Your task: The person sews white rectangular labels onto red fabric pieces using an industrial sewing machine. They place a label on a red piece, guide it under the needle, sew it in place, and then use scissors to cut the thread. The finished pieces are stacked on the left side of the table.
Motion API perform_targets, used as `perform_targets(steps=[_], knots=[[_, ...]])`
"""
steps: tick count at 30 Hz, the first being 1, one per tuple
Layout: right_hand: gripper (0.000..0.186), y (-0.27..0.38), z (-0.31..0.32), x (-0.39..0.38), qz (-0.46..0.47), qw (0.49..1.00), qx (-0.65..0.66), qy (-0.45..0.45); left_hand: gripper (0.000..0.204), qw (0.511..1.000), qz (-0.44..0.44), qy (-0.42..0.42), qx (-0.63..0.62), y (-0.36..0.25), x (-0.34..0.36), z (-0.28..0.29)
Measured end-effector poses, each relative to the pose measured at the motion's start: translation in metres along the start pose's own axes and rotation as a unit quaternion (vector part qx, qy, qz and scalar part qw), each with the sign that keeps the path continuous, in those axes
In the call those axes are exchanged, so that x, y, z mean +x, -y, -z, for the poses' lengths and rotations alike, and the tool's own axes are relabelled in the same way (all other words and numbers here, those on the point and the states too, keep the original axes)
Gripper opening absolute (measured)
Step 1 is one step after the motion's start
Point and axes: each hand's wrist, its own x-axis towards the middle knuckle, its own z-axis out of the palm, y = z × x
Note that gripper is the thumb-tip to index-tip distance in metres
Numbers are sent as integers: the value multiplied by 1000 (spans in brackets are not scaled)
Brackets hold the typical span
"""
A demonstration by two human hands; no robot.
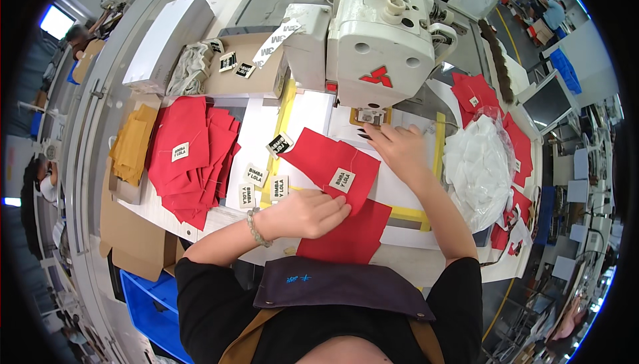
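Observation:
My left hand point(306, 215) has its fingers curled onto the near edge of a red fabric piece point(313, 154), which carries a white printed label point(342, 180). Another red piece point(343, 237) lies below it. My right hand point(397, 148) is just in front of the sewing machine's needle plate point(368, 116), fingers bent around a small dark item point(363, 133) that I cannot make out clearly. Loose black and white labels point(255, 175) lie left of the red piece, one dark label point(279, 144) at its upper-left corner. The machine head point(377, 38) stands over the plate.
At left are a red fabric stack point(193, 181), mustard pieces point(126, 144), a long white box point(166, 34) and a cardboard tray point(243, 88). A plastic bag of white pieces point(476, 171) and more red pieces are at right. Blue bins point(153, 314) sit below left. Other people work at the edges.

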Motion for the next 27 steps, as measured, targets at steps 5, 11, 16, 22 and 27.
perform_targets(steps=[5, 11, 16, 22, 27], knots=[[37, -8, 21, -9, -48, 998, -29, -14, 9, 956, 245, -126, -103, 32, 2, 17], [46, 5, 21, -30, -252, 886, 382, 72, 10, 804, 467, -187, -316, 67, 2, 26], [100, 14, 0, -22, -268, 169, 891, 324, 6, 881, 356, -142, -279, 63, 6, 43], [85, 40, 44, 10, -388, -24, 911, 139, 11, 969, 85, -94, -211, 22, 14, 72], [47, 37, 57, -11, -387, 129, 904, 131, 10, 979, 86, -47, -181, 9, -2, 78]])
